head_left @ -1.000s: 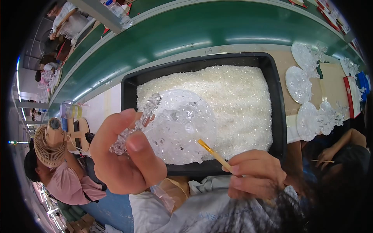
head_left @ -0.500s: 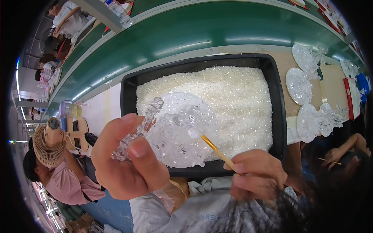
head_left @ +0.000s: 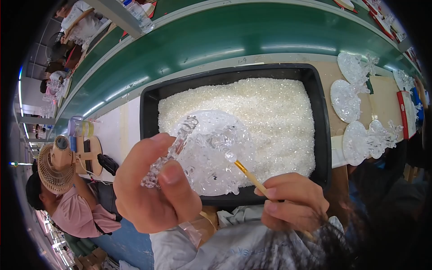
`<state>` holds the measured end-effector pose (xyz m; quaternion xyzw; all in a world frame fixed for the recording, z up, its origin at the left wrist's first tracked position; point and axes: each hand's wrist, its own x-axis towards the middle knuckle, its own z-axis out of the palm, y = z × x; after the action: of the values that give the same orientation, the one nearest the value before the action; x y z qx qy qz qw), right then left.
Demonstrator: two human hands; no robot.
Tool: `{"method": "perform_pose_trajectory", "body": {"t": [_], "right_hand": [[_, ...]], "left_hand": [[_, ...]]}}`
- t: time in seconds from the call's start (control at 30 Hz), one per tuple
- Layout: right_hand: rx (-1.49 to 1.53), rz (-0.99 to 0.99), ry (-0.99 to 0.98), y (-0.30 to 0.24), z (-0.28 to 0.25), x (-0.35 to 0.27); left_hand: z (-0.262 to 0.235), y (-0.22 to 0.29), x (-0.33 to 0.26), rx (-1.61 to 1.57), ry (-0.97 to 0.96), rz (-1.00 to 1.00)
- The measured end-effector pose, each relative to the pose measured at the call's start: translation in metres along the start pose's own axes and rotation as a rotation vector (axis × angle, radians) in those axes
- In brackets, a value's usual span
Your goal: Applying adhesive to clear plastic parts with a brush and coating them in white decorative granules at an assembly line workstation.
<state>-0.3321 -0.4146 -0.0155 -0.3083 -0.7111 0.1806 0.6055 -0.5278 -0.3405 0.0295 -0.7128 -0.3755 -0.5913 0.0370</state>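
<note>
My left hand [head_left: 155,184] grips a clear plastic ornament [head_left: 211,157] by its jagged side part, fingers and thumb closed round it. The ornament has a wide round disc and small raised shapes, and it is held tilted above the tray. Between the fingertips of my right hand [head_left: 297,198] is a thin paintbrush [head_left: 252,177] with a wooden handle and a gold ferrule. Its tip meets a small rounded knob on the ornament. Below both hands, white glittering granules [head_left: 274,117] fill a black rectangular tray [head_left: 320,121].
Several similar clear ornaments [head_left: 355,139] stand on the board to the right. A beige fan [head_left: 56,164] is at the left, near a person in pink [head_left: 83,204]. Beyond the tray runs a green bench surface [head_left: 202,42]. A plastic bottle [head_left: 139,15] stands at the far left.
The ornament and my left hand have shifted slightly right. The brush tip, just short of the knob before, now meets it. At the far right, the other person's arm with a brush has gone from view.
</note>
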Motion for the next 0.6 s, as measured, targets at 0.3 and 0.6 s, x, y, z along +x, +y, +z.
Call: {"method": "perform_pose_trajectory", "body": {"t": [0.3, 0.6], "right_hand": [[0.001, -0.031, 0.096, 0.003, 0.008, -0.001], [-0.017, -0.037, 0.116, 0.006, 0.007, -0.002]], "left_hand": [[-0.003, -0.003, -0.003, 0.046, -0.052, 0.025], [-0.011, 0.004, 0.009, 0.1, -0.203, -0.055]]}}
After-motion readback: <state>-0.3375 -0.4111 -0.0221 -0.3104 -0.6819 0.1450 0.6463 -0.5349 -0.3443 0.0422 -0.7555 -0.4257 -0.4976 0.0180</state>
